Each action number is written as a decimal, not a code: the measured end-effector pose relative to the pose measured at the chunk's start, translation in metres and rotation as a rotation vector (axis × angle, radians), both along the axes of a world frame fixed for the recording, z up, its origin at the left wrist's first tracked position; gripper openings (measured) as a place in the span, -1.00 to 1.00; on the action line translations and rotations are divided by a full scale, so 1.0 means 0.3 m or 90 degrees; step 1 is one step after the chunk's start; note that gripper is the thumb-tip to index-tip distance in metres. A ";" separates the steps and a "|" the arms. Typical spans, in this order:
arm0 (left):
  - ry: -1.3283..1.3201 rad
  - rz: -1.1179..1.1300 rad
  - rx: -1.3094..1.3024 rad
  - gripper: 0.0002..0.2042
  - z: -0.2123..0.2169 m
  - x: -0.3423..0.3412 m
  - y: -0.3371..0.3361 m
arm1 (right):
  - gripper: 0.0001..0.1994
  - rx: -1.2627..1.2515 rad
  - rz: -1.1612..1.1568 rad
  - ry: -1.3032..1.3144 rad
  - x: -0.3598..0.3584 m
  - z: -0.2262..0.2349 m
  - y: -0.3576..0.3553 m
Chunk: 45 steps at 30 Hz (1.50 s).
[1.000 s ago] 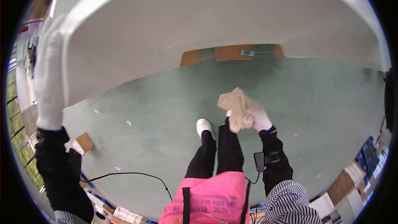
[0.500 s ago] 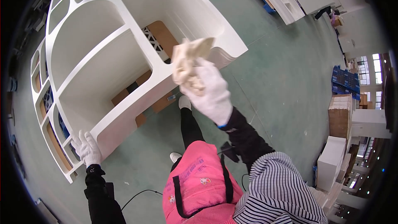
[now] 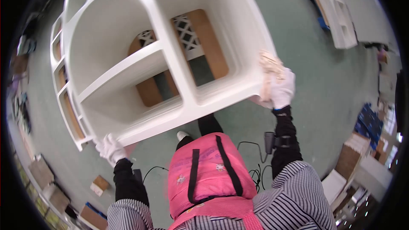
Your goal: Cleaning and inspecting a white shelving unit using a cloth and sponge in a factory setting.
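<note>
A large white shelf unit (image 3: 183, 102) with open compartments lies before me over the green floor. My left hand (image 3: 110, 148), in a white glove, grips its lower left edge. My right hand (image 3: 281, 88), also in a white glove, presses a beige cloth (image 3: 270, 69) against the unit's right corner. Through the open compartments I see brown boards and a white lattice piece (image 3: 187, 38) under the unit.
Another white shelf unit (image 3: 336, 12) lies on the floor at the upper right. Black cables (image 3: 251, 162) trail by my feet. Cardboard boxes (image 3: 100, 184) sit at the lower left, and boxes and white panels (image 3: 353, 162) crowd the right side. I wear a pink apron.
The view swung from the unit's flat side to its open face. My right hand carried the cloth from mid-air onto the unit's right corner. My left hand stayed on the lower left edge.
</note>
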<state>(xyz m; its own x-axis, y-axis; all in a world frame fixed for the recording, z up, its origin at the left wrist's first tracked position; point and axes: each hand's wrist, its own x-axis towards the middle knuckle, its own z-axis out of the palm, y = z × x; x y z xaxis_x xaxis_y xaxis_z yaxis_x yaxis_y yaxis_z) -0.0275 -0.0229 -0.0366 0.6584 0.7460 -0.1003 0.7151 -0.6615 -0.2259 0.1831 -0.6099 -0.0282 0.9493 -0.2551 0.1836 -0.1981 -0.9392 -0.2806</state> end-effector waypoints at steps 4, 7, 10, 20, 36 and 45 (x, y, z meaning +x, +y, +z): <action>-0.100 0.058 -0.022 -0.58 -0.020 0.050 -0.019 | -0.66 0.148 -0.205 0.163 0.146 -0.030 -0.267; -0.126 0.087 -0.038 -0.60 -0.011 0.038 -0.013 | -0.69 0.407 -0.050 0.032 0.209 0.059 -0.225; -0.117 0.115 -0.023 -0.57 0.005 0.022 0.000 | -0.69 0.482 0.033 0.087 0.236 0.279 0.238; -0.156 0.099 -0.078 -0.60 0.009 0.024 0.017 | -0.61 0.072 0.187 0.202 0.317 0.099 1.118; -0.185 0.004 -0.116 -0.67 0.011 0.016 0.045 | -0.63 0.299 0.661 0.315 0.027 0.005 2.019; -0.314 -0.033 -0.280 -0.35 0.063 -0.044 0.149 | -0.57 0.392 0.471 0.170 0.233 0.296 1.638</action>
